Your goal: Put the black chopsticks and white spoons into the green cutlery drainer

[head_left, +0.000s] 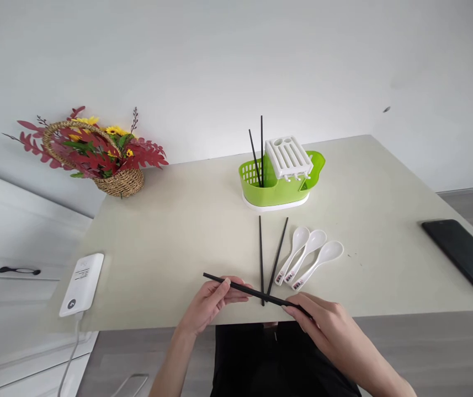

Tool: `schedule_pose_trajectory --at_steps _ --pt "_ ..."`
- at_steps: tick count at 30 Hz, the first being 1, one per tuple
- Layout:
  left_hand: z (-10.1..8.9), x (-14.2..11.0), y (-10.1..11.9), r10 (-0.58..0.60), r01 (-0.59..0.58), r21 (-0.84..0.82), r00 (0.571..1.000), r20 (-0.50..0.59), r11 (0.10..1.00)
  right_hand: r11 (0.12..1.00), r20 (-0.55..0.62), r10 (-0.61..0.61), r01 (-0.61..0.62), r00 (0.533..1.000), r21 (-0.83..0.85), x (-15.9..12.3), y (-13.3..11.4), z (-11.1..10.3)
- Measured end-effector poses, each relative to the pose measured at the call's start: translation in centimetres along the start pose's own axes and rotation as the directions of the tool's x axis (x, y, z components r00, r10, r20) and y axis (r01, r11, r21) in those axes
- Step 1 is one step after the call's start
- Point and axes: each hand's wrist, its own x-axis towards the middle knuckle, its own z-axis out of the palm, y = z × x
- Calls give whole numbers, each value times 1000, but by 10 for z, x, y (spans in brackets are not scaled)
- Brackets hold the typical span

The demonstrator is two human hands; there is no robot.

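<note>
At lower centre, black chopsticks (275,300) are pinched by left hand (208,306) and right hand (328,325); spoons (314,241) are laid just beyond, a flower basket (122,184) upper left.

White wall (203,66) (brighter low down), grey floor (422,353)

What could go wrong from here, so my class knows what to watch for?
The held black chopsticks (one or two, hard to tell) cross the loose chopsticks in view; lowering them might roll those off the nearby front edge of the table. The right hand is close to the handles of the white spoons, so its fingers could nudge them. A bump might shift the standing chopsticks leaning in the green caddy.
</note>
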Motion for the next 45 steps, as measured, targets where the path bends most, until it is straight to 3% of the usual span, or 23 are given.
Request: schedule_pose_trajectory --at_steps 6,11,14,16,22,26,30,32,34,36,38,41,45 --pt "0 -1 -1 19 -21 -23 997 -72 1000 998 -51 39 -36 998 57 -1 3 -7" --pt "-5 1 -3 6 -42 -192 984 -180 980 995 -191 76 -62 979 76 2 33 -23" --pt "-9 3 -5 29 -88 -282 978 -207 955 989 -426 140 -143 894 23 7 65 -31" --pt "-12 3 -7 36 -104 -319 977 -212 942 980 -519 172 -197 837 7 10 85 -33" --pt "-16 4 -10 77 -211 -410 945 -319 887 947 -618 308 -294 723 128 13 115 -27" --pt "-16 10 -4 139 -373 -437 866 -480 819 939 -617 328 -318 715 131 15 117 -25" --pt "-16 22 29 247 -475 -350 810 -531 808 941 -609 325 -314 724 128 16 117 -25" --pt "-16 27 58 336 -512 -227 778 -531 828 943 -606 319 -308 728 127 16 117 -25" --pt "-13 33 92 454 -579 -73 705 -545 812 945 -611 314 -304 727 125 17 117 -24" --pt "-7 39 128 569 -631 69 641 -515 773 945 -615 313 -302 724 125 18 118 -24" --pt "2 46 160 660 -649 204 605 -445 733 946 -614 312 -299 725 127 19 119 -23" --pt "20 62 194 738 -637 374 586 -334 674 949 -602 309 -284 737 140 20 120 -21" --pt "37 98 218 751 -556 542 612 -247 631 954 -600 293 -263 744 140 21 122 -20"
